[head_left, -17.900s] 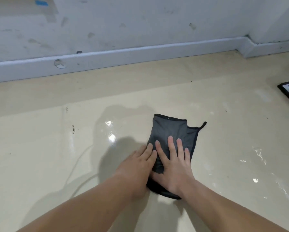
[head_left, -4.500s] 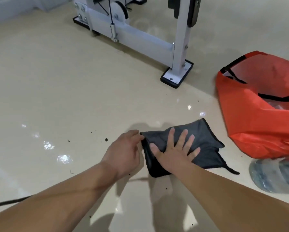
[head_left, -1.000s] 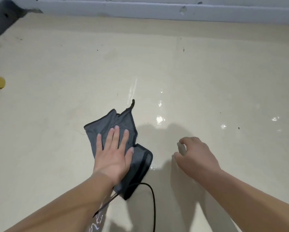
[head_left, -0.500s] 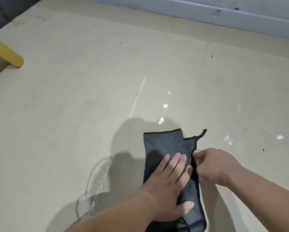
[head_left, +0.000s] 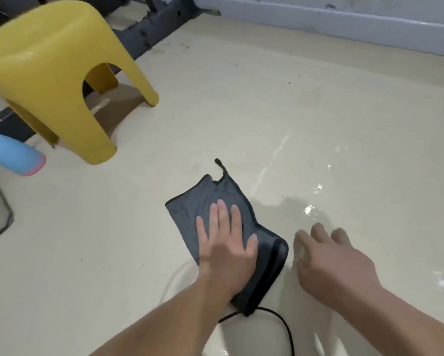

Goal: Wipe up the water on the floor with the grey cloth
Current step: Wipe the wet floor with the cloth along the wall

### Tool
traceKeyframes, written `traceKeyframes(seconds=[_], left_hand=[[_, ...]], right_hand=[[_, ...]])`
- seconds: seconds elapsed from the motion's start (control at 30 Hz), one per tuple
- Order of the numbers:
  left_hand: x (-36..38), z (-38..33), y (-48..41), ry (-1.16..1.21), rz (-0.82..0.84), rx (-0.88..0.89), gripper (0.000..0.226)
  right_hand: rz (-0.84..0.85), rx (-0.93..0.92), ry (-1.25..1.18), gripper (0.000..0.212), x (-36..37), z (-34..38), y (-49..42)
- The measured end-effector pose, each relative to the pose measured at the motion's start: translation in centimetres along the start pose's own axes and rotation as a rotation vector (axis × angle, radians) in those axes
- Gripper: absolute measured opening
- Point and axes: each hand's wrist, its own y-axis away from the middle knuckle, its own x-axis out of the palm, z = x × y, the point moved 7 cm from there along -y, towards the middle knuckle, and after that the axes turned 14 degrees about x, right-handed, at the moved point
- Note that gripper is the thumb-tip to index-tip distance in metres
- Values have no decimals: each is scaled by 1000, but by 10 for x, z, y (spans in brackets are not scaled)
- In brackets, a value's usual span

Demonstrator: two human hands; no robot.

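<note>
The grey cloth point(head_left: 217, 199), folded with a dark hem and a small loop at its far corner, lies flat on the beige floor. My left hand point(head_left: 224, 249) presses palm-down on it with the fingers spread. To the right of the cloth my right hand point(head_left: 330, 263) rests on the bare floor, fingers loosely curled and apart, holding nothing. Shiny wet patches point(head_left: 311, 209) and a thin wet streak point(head_left: 269, 163) glisten just beyond and right of the cloth.
A yellow plastic stool point(head_left: 51, 73) stands at the upper left, with a blue and pink bottle-like object point(head_left: 12, 155) lying beside it. A thin black cable point(head_left: 280, 322) curls on the floor under my arms. A grey skirting board point(head_left: 344, 24) runs along the far wall.
My left hand has slid the cloth to the left across the floor. My right hand has let go of the cloth's edge and now rests on the floor. The view has swung left, showing the stool.
</note>
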Motion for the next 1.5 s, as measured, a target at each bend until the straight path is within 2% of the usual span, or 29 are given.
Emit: traceKeyframes(seconds=[0.03, 0.13, 0.2, 0.27, 0.4, 0.53, 0.6, 0.67, 0.73, 0.8, 0.9, 0.97, 1.17, 1.27, 1.4, 1.5], left_hand=[[2, -3, 11, 2, 8, 47, 77], [1, 7, 20, -10, 116, 264, 78], [-7, 32, 0, -46, 121, 355, 74], [-13, 62, -32, -51, 130, 252, 69], [-27, 101, -78, -118, 102, -158, 67], [-25, 77, -100, -23, 132, -313, 70], [-18, 51, -105, 37, 127, -290, 72], [-12, 15, -109, 43, 112, -154, 73], [-5, -35, -107, 34, 101, 50, 72], [3, -82, -95, 38, 97, 235, 70], [13, -135, -74, 19, 90, 379, 72], [22, -173, -54, 6, 129, 450, 74], [59, -320, 43, -119, 280, 715, 75], [79, -391, 115, -88, 305, 887, 78], [95, -470, 229, -102, 405, 1202, 82], [98, -507, 293, -86, 486, 1477, 80]], right_hand=[[-8, -3, 44, 40, -1, 12, -3], [181, 16, 73, 61, 9, 32, -9], [232, -7, 80, 78, 14, 38, -16], [247, -12, 133, 87, 17, 37, -20], [279, -3, 102, 92, 19, 32, -20], [293, -18, 82, 87, 19, 30, -18], [323, -12, 49, 82, 14, 29, -20], [362, -14, -20, 68, 6, 24, -28], [413, -19, -243, 37, -3, 7, -32], [327, 29, -491, 9, -14, -24, -25], [-21, 164, -549, 24, -26, -90, 9], [-84, 215, -512, 23, -16, -132, 39], [127, 412, -346, 15, 41, -256, 111], [288, 514, -351, 8, 64, -310, 159], [495, 525, -241, 19, 103, -379, 240], [554, 522, -171, 20, 125, -424, 300]])
